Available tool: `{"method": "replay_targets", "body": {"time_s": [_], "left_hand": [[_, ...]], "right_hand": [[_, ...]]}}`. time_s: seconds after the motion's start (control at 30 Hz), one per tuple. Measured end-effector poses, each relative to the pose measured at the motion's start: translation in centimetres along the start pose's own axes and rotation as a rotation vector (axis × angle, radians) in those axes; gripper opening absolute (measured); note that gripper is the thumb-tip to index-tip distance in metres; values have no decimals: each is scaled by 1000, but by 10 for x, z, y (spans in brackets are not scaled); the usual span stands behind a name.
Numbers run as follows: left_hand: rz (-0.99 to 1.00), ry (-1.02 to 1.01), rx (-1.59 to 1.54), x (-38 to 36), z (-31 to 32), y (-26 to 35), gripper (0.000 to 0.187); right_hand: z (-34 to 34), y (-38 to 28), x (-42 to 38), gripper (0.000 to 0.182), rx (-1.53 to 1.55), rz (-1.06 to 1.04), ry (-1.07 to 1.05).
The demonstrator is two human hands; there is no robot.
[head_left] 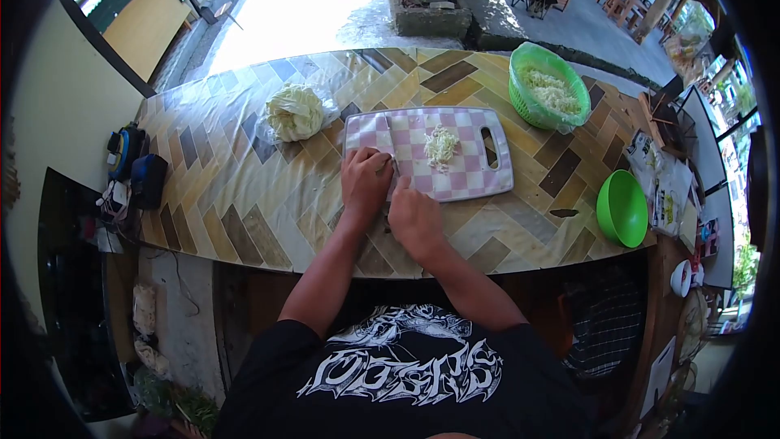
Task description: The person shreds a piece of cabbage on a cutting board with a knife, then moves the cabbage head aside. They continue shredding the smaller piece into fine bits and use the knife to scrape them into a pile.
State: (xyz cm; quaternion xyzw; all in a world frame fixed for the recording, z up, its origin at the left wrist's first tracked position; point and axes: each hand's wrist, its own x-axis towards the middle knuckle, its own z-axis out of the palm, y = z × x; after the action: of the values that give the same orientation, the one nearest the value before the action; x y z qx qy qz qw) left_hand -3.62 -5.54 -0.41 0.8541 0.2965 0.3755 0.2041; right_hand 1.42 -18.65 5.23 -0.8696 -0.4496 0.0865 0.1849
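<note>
A pink-and-white checked cutting board (pixel 471 183) lies on the table, with a small heap of shredded cabbage (pixel 440 148) near its middle. My right hand (pixel 416 218) is closed round the handle of a knife at the board's near edge. The thin knife blade (pixel 391 136) points away from me across the left part of the board. Just left of the blade, my left hand (pixel 366 183) rests on the board's left side with its fingers curled. Whatever is under those fingers is hidden. Beyond the board, a partly cut cabbage (pixel 294 113) sits on clear plastic.
A green basket (pixel 528 106) lined with plastic holds more shredded cabbage at the back right. Nearer on the right, a green bowl (pixel 622 209) leans on its side. Dark devices with cables (pixel 149 180) stand at the table's left end. A planter (pixel 426 12) is beyond the table.
</note>
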Motion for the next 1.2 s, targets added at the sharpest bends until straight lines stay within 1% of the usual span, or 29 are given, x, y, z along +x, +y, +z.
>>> {"method": "replay_targets", "body": {"time_s": [0.07,0.23,0.33,0.43,0.53,0.63,0.73,0.83,0.97,1.07,1.2], "left_hand": [[-12,1,-12,1,-3,5,12],[-2,-4,-23,1,0,1,13],[-3,-15,-13,-1,-3,0,14],[-19,-14,-23,1,-2,3,14],[-19,1,-21,2,-3,3,14],[-27,-5,-30,2,-3,5,15],[5,-25,-31,2,-10,9,15],[33,-61,-66,3,-10,8,14],[58,-114,-126,3,-7,4,15],[-4,-146,-156,2,-8,2,14],[11,-58,-47,0,-6,5,14]], "right_hand": [[3,3,1,19,2,8,7],[-16,11,0,20,83,-30,6],[-18,3,-16,20,3,-41,-46],[-13,13,-26,21,-52,-26,-96],[-36,29,-39,24,-46,-42,-136],[-49,47,-50,26,-67,-45,-128],[-56,59,-58,27,-74,25,-100],[-56,78,-54,28,-66,116,-13],[-56,90,-50,29,-40,67,-12],[-49,82,-48,29,1,20,1],[-36,63,-45,29,23,-62,19]]}}
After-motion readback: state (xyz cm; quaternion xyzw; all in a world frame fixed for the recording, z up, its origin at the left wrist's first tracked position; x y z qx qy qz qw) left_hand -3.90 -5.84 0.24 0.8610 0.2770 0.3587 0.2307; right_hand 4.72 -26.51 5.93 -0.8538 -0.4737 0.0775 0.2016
